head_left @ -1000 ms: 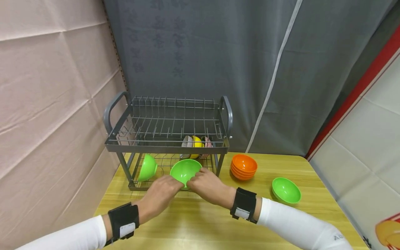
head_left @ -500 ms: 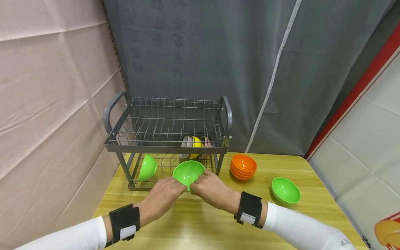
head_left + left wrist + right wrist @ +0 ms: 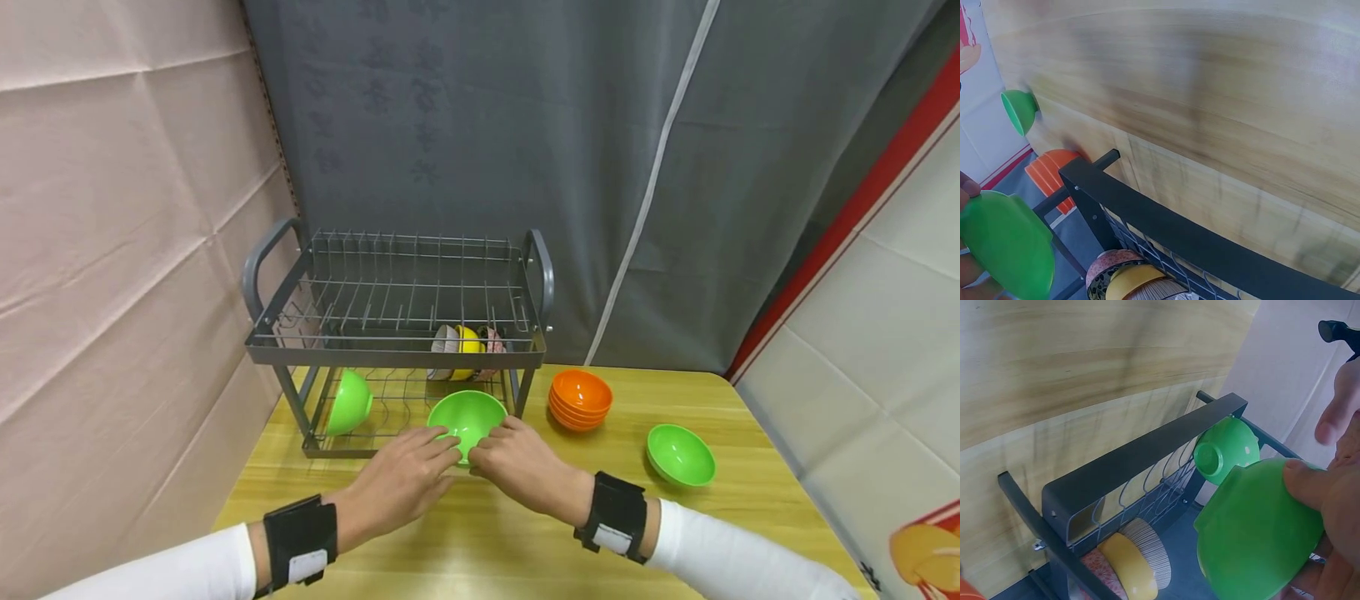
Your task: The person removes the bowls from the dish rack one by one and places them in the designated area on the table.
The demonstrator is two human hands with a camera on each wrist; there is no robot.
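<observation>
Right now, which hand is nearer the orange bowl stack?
Right. The right hand grips the green bowl just left of the orange bowl stack; the left hand grips the bowl's far side, farther off.

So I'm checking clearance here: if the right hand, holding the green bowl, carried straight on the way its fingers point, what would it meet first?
Probably the dish rack: the right hand and green bowl point at its lower tier's front right, though depth is unclear.
</observation>
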